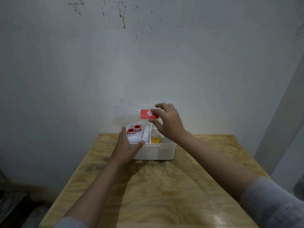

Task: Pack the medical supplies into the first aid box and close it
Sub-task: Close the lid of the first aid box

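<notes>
A white first aid box (158, 151) stands at the far middle of the wooden table (164, 186). Its clear lid (131, 116) is raised, with a red label bearing a white cross (146, 114). Inside lie two red tape rolls (134, 128), white bandage rolls (146, 133) and a yellow bottle (155, 139). My left hand (126, 145) grips the box's front left corner, thumb on the rim. My right hand (167, 121) holds the lid's upper edge by the red label, fingers curled around it.
A stained grey wall (148, 63) rises right behind the box. The table's left edge drops to a dark floor with clutter (16, 203). A pale wall corner (287, 129) stands at the right.
</notes>
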A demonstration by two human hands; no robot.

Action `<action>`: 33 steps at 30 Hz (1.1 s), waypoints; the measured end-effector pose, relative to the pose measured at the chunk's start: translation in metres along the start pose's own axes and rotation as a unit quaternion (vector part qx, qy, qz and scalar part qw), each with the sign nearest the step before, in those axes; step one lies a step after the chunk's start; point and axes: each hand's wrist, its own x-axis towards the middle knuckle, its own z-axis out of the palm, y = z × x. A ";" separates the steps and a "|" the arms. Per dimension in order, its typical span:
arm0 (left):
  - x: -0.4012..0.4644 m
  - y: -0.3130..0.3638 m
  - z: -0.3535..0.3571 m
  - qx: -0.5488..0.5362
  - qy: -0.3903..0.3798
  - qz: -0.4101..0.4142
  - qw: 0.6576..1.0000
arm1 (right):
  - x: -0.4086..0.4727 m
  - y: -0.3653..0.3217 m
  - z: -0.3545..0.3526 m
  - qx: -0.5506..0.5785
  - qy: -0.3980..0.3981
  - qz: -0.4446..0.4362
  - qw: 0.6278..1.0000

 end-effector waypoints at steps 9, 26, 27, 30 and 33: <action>-0.020 -0.001 -0.009 -0.082 0.017 0.007 0.996 | -0.073 -0.006 0.015 -0.022 0.019 -0.036 0.999; -0.026 -0.012 0.006 -0.050 0.075 0.113 0.990 | -0.088 -0.004 0.023 -0.012 -0.028 0.001 1.000; -0.025 -0.014 0.008 -0.049 0.082 0.113 0.989 | -0.088 -0.004 0.023 -0.011 -0.028 0.002 1.000; -0.021 -0.017 0.012 -0.042 0.098 0.114 0.988 | -0.088 -0.003 0.024 -0.006 -0.017 0.002 1.000; -0.020 -0.020 0.015 -0.031 0.113 0.123 0.985 | -0.089 -0.004 0.028 -0.003 0.002 0.004 1.000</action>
